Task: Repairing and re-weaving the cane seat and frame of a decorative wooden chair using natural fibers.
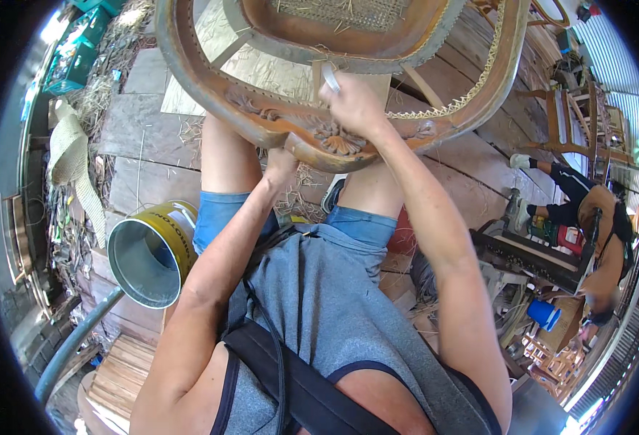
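Before me tilts a carved wooden chair frame (399, 148), its back opening edged by small holes. Pale cane strands (456, 107) are laced along the right side of that opening. Beyond it is the chair's woven cane seat (345, 13). My left hand (282, 168) is closed at the lower edge of the frame, its fingertips partly hidden by the wood. Above the carved shell ornament, my right hand (356, 105) is closed in a fist over the opening. From it sticks a short whitish tool (330, 77), whose kind I cannot make out.
A yellow metal bucket (149, 254) lies tipped by my left leg. Cane webbing (73, 163) curls at the left, near green crates (76, 51). Straw-like scraps litter the plank floor (145, 90). To the right, another person (588, 225) sits among wooden chair frames (570, 119) and a blue bucket (543, 314).
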`<state>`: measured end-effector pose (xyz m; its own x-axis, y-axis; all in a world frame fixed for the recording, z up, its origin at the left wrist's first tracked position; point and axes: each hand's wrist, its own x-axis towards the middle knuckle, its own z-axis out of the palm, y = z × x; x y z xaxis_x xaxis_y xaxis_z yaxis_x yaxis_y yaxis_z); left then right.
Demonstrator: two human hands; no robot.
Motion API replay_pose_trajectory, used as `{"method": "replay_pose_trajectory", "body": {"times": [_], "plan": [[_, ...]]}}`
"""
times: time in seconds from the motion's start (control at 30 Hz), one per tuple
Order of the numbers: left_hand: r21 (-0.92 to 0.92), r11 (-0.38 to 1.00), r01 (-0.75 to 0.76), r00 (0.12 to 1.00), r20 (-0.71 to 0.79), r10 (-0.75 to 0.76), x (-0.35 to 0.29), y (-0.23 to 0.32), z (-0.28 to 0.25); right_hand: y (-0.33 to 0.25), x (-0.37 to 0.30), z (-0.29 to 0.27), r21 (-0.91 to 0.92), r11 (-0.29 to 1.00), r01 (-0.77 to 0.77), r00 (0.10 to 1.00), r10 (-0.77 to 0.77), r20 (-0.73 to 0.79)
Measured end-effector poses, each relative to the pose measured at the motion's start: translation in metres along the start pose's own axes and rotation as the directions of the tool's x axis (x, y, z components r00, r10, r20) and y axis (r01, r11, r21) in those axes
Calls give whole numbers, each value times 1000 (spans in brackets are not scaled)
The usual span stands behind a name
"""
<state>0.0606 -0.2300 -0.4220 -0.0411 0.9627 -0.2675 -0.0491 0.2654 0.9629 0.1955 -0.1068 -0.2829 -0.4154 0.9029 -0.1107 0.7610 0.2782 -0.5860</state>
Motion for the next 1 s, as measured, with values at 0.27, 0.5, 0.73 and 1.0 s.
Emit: {"method": "replay_pose_trajectory", "body": {"times": [0.27, 0.5, 0.73, 1.0], "plan": [[-530, 843, -93, 981, -191, -12, 18, -1, -4, 9, 30, -43, 104, 992, 67, 998, -67, -1], [-789, 560, 254, 912, 2, -410, 18, 22, 15, 3, 32, -27, -73, 994, 86, 926, -52, 373], [-815, 579, 13, 968, -135, -211, 23, 10, 14, -2, 52, -4, -83, 995, 54, 900, -13, 435], [-591, 806, -36, 963, -236, -129, 11, -1, 17, 5, 43, 3, -101, 992, 79, 945, -43, 324]]}}
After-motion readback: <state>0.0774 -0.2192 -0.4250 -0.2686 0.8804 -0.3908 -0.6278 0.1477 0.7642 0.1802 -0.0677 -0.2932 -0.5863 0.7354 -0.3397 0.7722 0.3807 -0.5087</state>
